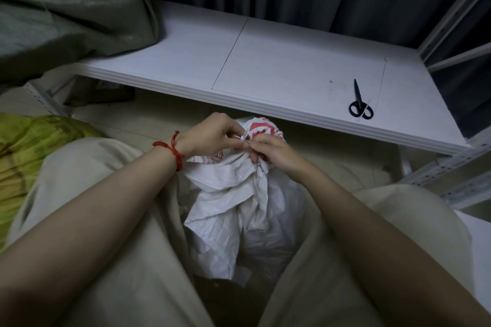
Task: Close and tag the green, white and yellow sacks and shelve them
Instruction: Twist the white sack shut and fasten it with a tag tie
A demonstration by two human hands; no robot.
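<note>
Closing step: our left hand [212, 133] and right hand [269, 150] pinch a tie [242, 137] at the neck of the white sack [239, 194]. Next, we judge, it needs cinching tight.

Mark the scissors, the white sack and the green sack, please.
scissors [358, 99], head view, on the pivot below the blades.
white sack [233, 202], head view, on its crumpled middle.
green sack [66, 13], head view, on its folded side.

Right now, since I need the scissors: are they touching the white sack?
Apart. The head view shows the scissors lying on the shelf, its front edge between them and the white sack below.
</note>
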